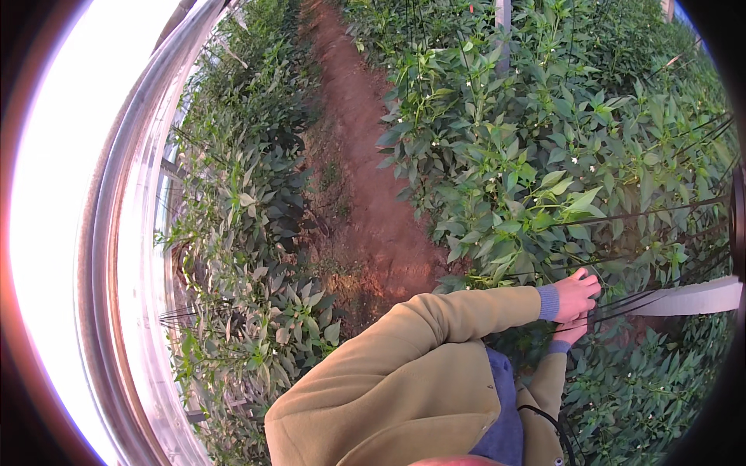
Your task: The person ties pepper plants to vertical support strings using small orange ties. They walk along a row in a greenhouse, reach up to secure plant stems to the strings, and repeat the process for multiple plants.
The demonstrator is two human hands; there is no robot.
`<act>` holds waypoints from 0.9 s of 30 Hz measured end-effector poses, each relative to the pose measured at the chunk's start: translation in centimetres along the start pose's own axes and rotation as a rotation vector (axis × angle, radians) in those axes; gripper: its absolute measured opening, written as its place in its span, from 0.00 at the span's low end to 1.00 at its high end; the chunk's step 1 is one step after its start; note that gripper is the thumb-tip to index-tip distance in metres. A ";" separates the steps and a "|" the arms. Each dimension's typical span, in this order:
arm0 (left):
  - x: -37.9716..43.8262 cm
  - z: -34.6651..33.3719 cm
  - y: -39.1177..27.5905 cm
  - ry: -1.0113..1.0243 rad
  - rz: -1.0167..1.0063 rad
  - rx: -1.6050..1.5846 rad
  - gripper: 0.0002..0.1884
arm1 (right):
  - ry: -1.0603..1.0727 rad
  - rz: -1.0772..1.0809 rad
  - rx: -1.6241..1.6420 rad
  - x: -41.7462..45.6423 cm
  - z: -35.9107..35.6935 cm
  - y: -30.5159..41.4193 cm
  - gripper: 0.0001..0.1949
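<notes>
My left hand (576,295) is raised at the right among dark cords (626,300), beside the pepper plants (524,227). Just below it and partly covered by it is my right hand (571,331); the two hands touch or nearly touch. Thin dark strings run past the fingers towards the right rim. Whether the fingers pinch a cord is too small to tell. Tan sleeves with blue cuffs cover both arms. White blossoms (575,160) dot the leafy plants.
A pale post (693,297) stands close to the right of my hands, and another post (503,35) rises farther up. A reddish soil path (373,175) runs between the plant rows. Along the left curve a metal pipe (96,244) and clear plastic sheeting (140,233).
</notes>
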State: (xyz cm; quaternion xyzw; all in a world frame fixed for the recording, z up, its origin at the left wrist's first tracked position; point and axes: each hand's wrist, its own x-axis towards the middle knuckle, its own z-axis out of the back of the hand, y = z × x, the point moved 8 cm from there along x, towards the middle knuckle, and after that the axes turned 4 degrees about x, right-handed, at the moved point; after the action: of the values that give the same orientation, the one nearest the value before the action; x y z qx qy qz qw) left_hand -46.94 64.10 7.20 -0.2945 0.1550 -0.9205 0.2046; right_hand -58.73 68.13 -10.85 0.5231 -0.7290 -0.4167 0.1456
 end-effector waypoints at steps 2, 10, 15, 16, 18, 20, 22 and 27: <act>0.3 0.1 0.0 -0.056 0.045 0.085 0.06 | -0.116 0.129 -0.230 -0.4 -0.2 0.8 0.14; 0.3 0.0 1.3 0.030 0.230 0.331 0.19 | -0.168 0.163 -0.316 -0.5 -1.4 1.5 0.13; 0.3 0.5 1.5 0.043 0.267 0.196 0.30 | -0.102 0.264 -0.479 -1.5 -1.7 2.3 0.11; 0.3 -0.6 1.6 0.039 0.218 0.246 0.34 | -0.105 0.291 -0.436 -1.5 -1.6 2.2 0.11; 0.2 -0.6 2.2 0.078 0.219 0.192 0.37 | -0.141 0.344 -0.369 -1.7 -0.7 2.2 0.12; -0.2 -0.8 2.3 0.134 0.277 0.073 0.41 | -0.042 0.333 -0.530 -2.4 -1.2 2.4 0.13; -0.9 -0.5 2.8 0.000 0.289 0.104 0.43 | 0.006 0.340 -0.500 -2.6 -0.8 2.2 0.14; -1.8 0.4 2.3 0.040 0.292 -0.046 0.39 | -0.058 0.293 -0.455 -4.0 0.5 3.0 0.12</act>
State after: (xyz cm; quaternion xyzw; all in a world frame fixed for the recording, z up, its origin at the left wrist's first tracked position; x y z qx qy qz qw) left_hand -44.74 62.89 5.72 -0.2550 0.2216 -0.8828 0.3265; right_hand -59.37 72.19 -7.99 0.3538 -0.6884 -0.5591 0.2971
